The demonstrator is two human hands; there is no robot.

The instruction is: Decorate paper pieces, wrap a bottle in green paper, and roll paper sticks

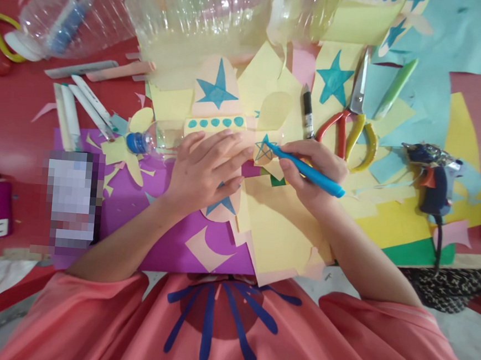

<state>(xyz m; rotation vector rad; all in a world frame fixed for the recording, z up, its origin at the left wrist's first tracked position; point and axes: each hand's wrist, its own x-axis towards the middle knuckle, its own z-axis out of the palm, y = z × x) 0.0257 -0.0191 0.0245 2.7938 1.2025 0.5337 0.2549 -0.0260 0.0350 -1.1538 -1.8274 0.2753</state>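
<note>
My right hand (314, 169) grips a blue marker (318, 176), its tip on a star outline (264, 150) drawn on a pale peach piece. My left hand (210, 169) lies flat with fingers apart over a small clear bottle dressed with paper. Its blue cap (138, 143) points left. A yellow strip with teal dots (215, 123) runs along the bottle, and a peach paper fin with a blue star (217, 89) stands above it. Another starred fin (222, 206) shows partly below my left hand.
Scissors with red and yellow handles (356, 117), a black marker (308, 112) and a glue gun (434, 178) lie to the right. Large clear bottles (203, 22) lie at the back. Several white markers (90, 104) and a blurred phone-like object (72, 200) are at left. Purple paper (164, 246) lies in front.
</note>
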